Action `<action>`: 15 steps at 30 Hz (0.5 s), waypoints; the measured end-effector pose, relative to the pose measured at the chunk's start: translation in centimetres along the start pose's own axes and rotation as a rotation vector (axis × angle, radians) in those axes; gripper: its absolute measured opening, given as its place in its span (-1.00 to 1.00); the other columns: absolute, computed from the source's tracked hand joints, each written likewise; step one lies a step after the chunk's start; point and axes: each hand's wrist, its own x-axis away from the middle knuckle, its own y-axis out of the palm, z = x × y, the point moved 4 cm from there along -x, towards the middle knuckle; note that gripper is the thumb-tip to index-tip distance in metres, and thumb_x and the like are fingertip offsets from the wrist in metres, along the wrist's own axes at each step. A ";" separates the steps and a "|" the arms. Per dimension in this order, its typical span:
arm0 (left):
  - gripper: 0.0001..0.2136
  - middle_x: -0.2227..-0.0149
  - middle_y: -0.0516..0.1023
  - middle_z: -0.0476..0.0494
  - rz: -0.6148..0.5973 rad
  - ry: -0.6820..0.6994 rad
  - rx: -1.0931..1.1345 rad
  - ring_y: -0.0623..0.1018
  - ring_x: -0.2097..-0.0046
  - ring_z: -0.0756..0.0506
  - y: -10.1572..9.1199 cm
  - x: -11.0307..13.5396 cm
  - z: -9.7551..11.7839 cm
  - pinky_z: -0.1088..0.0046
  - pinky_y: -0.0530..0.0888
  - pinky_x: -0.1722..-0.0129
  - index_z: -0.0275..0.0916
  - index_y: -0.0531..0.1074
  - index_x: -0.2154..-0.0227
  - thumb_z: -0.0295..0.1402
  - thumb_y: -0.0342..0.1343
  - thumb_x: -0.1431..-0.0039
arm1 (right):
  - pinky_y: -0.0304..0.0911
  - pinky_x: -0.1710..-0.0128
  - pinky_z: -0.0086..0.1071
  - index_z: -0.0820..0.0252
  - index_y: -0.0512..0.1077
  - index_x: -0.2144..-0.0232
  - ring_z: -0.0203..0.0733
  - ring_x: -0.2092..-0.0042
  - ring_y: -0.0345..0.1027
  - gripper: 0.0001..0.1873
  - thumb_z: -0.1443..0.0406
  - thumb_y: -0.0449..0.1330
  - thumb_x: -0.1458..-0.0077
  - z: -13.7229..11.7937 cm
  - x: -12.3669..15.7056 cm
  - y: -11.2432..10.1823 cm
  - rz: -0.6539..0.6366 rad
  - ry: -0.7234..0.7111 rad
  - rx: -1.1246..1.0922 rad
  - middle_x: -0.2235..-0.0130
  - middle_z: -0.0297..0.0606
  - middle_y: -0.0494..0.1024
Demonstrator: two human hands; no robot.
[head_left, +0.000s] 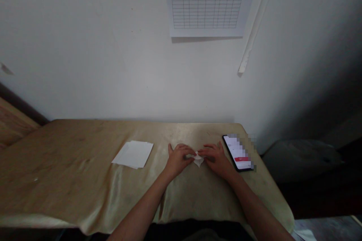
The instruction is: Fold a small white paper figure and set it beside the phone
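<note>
A small folded white paper piece (pixel 198 160) lies on the tan cloth-covered table (pixel 70 154). My left hand (pixel 178 158) pinches its left side, fingers curled over it. From the right, my right hand (pixel 215 157) pinches the same paper between fingertips and thumb. Most of the paper is hidden under my fingers; only a pointed corner shows between the hands.
A small stack of white paper sheets (pixel 133 154) lies left of my hands. A phone (pixel 238 152) with a lit screen rests near the table's right edge. A gridded chart (pixel 207 2) hangs on the white wall behind. A dark cushion (pixel 302 156) sits at right.
</note>
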 end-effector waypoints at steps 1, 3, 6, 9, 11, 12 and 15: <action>-0.85 0.03 0.63 0.05 -0.009 0.005 -0.012 0.44 -0.15 -0.22 0.0 0.0 0.0 -0.37 -0.33 -0.23 0.12 0.61 0.24 -0.32 0.25 -0.16 | -0.58 -0.31 0.35 -0.15 0.55 0.06 -0.04 -0.22 0.28 -0.54 0.44 0.13 -0.09 0.0 0.0 0.0 -0.009 -0.012 0.011 -0.01 -0.34 0.61; -0.84 0.03 0.64 0.06 -0.020 0.016 -0.031 0.43 -0.16 -0.22 0.0 -0.1 -0.2 -0.37 -0.33 -0.23 0.13 0.62 0.25 -0.33 0.25 -0.16 | -0.57 -0.31 0.35 -0.16 0.55 0.08 -0.05 -0.21 0.28 -0.55 0.45 0.12 -0.09 -0.2 0.1 0.0 -0.023 -0.027 0.032 0.00 -0.35 0.61; -0.84 0.02 0.63 0.04 -0.027 0.031 -0.051 0.41 -0.16 -0.22 0.1 0.0 -0.3 -0.38 -0.34 -0.23 0.13 0.62 0.24 -0.32 0.25 -0.16 | -0.54 -0.31 0.34 -0.14 0.57 0.11 -0.05 -0.20 0.28 -0.58 0.44 0.14 -0.08 -0.4 0.2 -0.1 -0.019 -0.025 0.068 -0.04 -0.31 0.57; -0.83 0.01 0.62 0.01 -0.033 0.053 -0.063 0.40 -0.17 -0.22 0.1 0.2 -0.2 -0.37 -0.39 -0.24 0.10 0.62 0.22 -0.32 0.25 -0.14 | -0.46 -0.33 0.28 -0.10 0.60 0.16 -0.04 -0.19 0.27 -0.62 0.43 0.17 -0.05 -0.6 0.3 -0.3 0.005 0.017 0.117 -0.09 -0.23 0.49; -0.82 0.00 0.60 0.00 -0.036 0.068 -0.068 0.38 -0.18 -0.22 0.1 0.4 0.0 -0.35 -0.41 -0.25 0.08 0.61 0.22 -0.35 0.25 -0.13 | -0.44 -0.33 0.26 -0.10 0.60 0.17 -0.05 -0.18 0.26 -0.62 0.43 0.17 -0.05 -0.8 0.3 -0.5 -0.010 0.042 0.134 -0.06 -0.24 0.49; -0.81 0.00 0.59 0.00 -0.034 0.074 -0.071 0.38 -0.18 -0.21 0.1 0.4 0.1 -0.34 -0.41 -0.26 0.08 0.61 0.22 -0.36 0.25 -0.12 | -0.44 -0.33 0.25 -0.11 0.59 0.17 -0.05 -0.17 0.26 -0.62 0.43 0.16 -0.05 -0.9 0.3 -0.5 -0.027 0.045 0.135 -0.02 -0.26 0.51; -0.82 0.00 0.56 0.01 -0.019 0.078 -0.089 0.37 -0.18 -0.20 0.3 0.6 0.6 -0.33 -0.39 -0.27 0.07 0.60 0.22 -0.34 0.25 -0.12 | -0.50 -0.33 0.25 -0.13 0.59 0.18 -0.06 -0.16 0.25 -0.61 0.43 0.15 -0.05 -1.2 0.3 -0.6 -0.062 0.050 0.135 0.02 -0.31 0.54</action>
